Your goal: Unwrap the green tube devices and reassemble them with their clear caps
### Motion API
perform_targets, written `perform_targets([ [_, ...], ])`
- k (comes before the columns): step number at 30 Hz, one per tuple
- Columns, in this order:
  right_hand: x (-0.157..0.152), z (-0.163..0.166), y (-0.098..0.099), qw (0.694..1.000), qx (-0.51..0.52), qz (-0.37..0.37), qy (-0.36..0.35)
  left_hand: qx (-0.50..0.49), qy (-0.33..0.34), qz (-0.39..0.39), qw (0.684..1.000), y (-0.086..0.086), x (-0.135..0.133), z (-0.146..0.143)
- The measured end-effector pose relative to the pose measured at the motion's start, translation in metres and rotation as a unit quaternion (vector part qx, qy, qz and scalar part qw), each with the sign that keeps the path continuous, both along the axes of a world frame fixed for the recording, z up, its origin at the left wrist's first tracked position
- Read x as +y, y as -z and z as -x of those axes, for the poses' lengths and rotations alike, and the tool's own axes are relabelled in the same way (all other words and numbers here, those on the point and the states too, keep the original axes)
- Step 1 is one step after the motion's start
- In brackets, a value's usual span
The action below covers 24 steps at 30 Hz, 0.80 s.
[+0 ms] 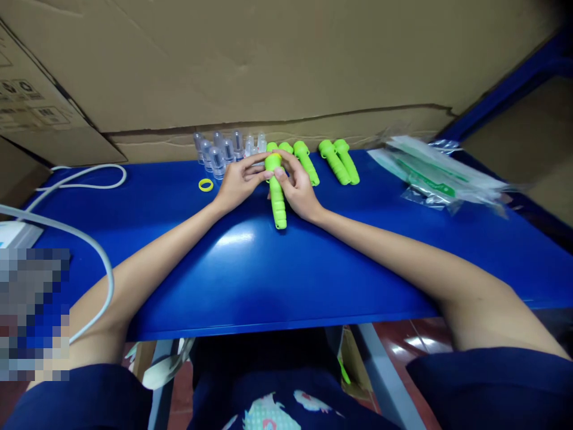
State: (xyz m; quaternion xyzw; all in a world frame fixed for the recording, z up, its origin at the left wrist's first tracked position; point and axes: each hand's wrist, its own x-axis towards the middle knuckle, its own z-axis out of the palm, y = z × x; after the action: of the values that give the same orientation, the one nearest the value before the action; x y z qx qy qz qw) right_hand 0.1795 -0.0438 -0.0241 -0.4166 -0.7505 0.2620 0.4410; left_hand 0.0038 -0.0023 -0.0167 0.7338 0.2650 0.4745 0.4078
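Note:
My right hand (299,190) is wrapped around a bright green ribbed plastic part (278,203), holding it upright-tilted over the blue table (250,269). My left hand (239,181) pinches the top end of the same green part with its fingertips. Several more green parts (339,160) lie in a row just behind the hands. A cluster of small clear plastic caps (221,150) stands at the back, left of the green parts. A yellow ring (206,184) lies on the table to the left of my left hand.
Clear plastic bags (436,176) with green print lie at the right of the table. White cables (89,179) curl at the left, near a white device (13,234). Cardboard boxes (250,71) form a wall behind the table.

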Motion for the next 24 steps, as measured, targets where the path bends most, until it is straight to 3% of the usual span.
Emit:
perform_targets([
  [4, -0.002, 0.0, 0.001, 0.999, 0.023, 0.019, -0.03, 0.03, -0.059, -0.023, 0.998, 0.006, -0.007, 0.008],
  [10, 0.0, -0.002, 0.004, 0.998, 0.037, 0.03, -0.04, 0.099, -0.126, -0.072, 0.984, 0.0, -0.015, 0.01],
  [24, 0.004, -0.003, 0.006, 0.994, 0.084, 0.055, -0.049, 0.141, -0.156, -0.105, 0.972, -0.003, -0.016, 0.011],
])
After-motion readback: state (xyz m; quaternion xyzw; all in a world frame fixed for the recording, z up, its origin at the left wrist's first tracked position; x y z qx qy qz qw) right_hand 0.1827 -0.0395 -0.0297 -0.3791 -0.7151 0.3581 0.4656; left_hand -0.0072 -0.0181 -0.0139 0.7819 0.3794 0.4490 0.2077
